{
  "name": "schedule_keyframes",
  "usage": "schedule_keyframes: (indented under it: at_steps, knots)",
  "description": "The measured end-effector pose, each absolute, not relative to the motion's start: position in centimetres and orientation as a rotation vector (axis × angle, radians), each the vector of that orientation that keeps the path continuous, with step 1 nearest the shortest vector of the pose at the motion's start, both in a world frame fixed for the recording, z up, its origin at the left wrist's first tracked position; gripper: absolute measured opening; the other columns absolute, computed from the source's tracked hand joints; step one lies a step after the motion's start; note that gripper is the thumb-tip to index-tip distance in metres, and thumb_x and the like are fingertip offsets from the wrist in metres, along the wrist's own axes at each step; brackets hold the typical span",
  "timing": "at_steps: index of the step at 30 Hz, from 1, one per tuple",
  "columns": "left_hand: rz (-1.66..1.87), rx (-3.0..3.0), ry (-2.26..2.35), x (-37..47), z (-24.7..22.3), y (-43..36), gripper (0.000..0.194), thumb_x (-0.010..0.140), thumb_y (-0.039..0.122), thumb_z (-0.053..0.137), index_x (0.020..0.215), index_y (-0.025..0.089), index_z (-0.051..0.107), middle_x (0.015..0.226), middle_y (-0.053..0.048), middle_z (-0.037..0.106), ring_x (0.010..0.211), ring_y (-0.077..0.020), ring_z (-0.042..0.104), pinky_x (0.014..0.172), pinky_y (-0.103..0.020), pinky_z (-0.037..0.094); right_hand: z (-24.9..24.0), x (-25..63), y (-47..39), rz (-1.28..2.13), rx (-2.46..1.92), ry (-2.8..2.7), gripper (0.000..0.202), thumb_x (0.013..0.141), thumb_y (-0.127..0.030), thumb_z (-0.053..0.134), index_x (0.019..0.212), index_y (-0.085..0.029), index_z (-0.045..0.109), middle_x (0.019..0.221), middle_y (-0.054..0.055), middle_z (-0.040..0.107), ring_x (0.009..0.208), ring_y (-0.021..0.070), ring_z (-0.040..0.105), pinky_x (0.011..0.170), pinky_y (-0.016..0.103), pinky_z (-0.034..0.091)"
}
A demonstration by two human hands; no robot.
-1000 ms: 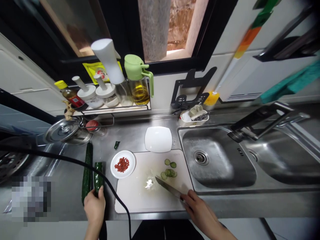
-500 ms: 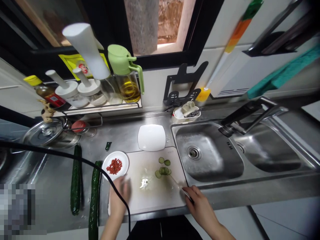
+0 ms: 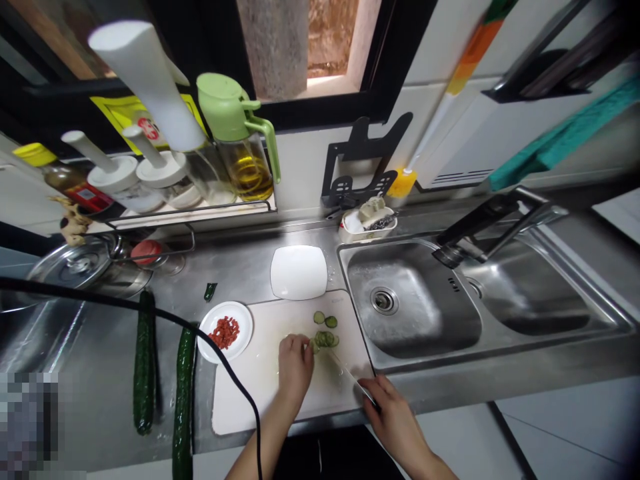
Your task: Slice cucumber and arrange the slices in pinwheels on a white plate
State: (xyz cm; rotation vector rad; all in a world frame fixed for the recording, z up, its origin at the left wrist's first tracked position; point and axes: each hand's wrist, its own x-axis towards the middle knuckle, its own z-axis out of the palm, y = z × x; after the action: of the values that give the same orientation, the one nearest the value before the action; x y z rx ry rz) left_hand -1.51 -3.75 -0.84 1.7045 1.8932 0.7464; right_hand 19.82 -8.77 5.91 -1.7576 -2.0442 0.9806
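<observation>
Yellow flat packet (image 3: 124, 112): red emblem (image 3: 149, 129), illegible to you
Yellow-capped brown bottle (image 3: 67, 179): red label (image 3: 93, 198), illegible
White rectangular cutting board (image 3: 270, 321): faint mark (image 3: 338, 301), unreadable

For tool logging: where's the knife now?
Head view: the right hand holds the knife over the right half of the cutting board, by the cucumber slices.

I'm watching remotely as a green-topped oil bottle (image 3: 236, 137) is sharing the rack (image 3: 269, 203) with two white-lidded jars (image 3: 163, 175) and a dark faucet (image 3: 477, 223) is reaching over the double sink (image 3: 420, 327).

Shiny metal sink (image 3: 420, 313), glossy cucumbers (image 3: 144, 373)
</observation>
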Motion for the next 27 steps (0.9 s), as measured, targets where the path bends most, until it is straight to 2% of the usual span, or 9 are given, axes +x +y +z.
schedule_keyframes:
  at_steps: [6, 11, 16, 22, 27]
  knots:
    - [0.607, 1.612, 1.852, -1.1, 0.3, -2.8, 0.012, 0.078, 0.012, 0.049, 0.073, 0.018, 0.058, 0.071, -0.002, 0.059, 0.074, -0.0186, 0.054, 0.071, -0.031, 0.041, 6.0, 19.8, -8.7, 0.981, -1.762, -2.032, 0.027, 0.087, -0.018, 0.040, 0.103, -0.022, 0.061, 0.091, 0.007, 0.060, 0.083, 0.0186, 0.063, 0.077, 0.030, 0.052]
    - [0.559, 1.396, 1.846, -1.7, 0.9, -2.7, 0.014, 0.079, 0.014, 0.051, 0.083, 0.018, 0.063, 0.069, -0.001, 0.063, 0.067, -0.0143, 0.057, 0.064, -0.025, 0.039, 6.2, 19.6, -8.6, 1.058, -1.791, -2.073, 0.030, 0.085, -0.015, 0.038, 0.104, -0.021, 0.060, 0.093, 0.008, 0.060, 0.085, 0.0188, 0.063, 0.078, 0.030, 0.051]
    - [0.491, 1.267, 1.880, -4.1, 1.4, -3.2, 0.013, 0.078, 0.020, 0.052, 0.075, 0.020, 0.065, 0.065, 0.003, 0.065, 0.062, -0.0111, 0.057, 0.061, -0.020, 0.037, 6.6, 18.0, -8.3, 1.193, -1.856, -2.218, 0.035, 0.081, -0.007, 0.036, 0.108, -0.018, 0.056, 0.105, 0.010, 0.062, 0.094, 0.0192, 0.062, 0.082, 0.030, 0.048]
    - [0.480, 1.248, 1.932, -6.5, 1.4, -3.6, 0.019, 0.079, 0.022, 0.050, 0.068, 0.019, 0.065, 0.064, 0.002, 0.066, 0.062, -0.0114, 0.058, 0.061, -0.020, 0.037, 7.6, 14.6, -8.3, 1.235, -1.975, -2.464, 0.032, 0.084, -0.004, 0.036, 0.106, -0.020, 0.053, 0.092, 0.006, 0.069, 0.082, 0.0195, 0.066, 0.063, 0.025, 0.043]
    - [0.465, 1.259, 1.998, -6.5, 1.0, -3.7, 0.020, 0.080, 0.020, 0.048, 0.071, 0.019, 0.066, 0.063, 0.002, 0.065, 0.060, -0.0111, 0.056, 0.061, -0.021, 0.035, 8.0, 13.1, -7.8, 1.081, -1.999, -2.685, 0.037, 0.083, 0.001, 0.036, 0.108, -0.020, 0.054, 0.093, 0.007, 0.069, 0.078, 0.0197, 0.067, 0.058, 0.025, 0.040]
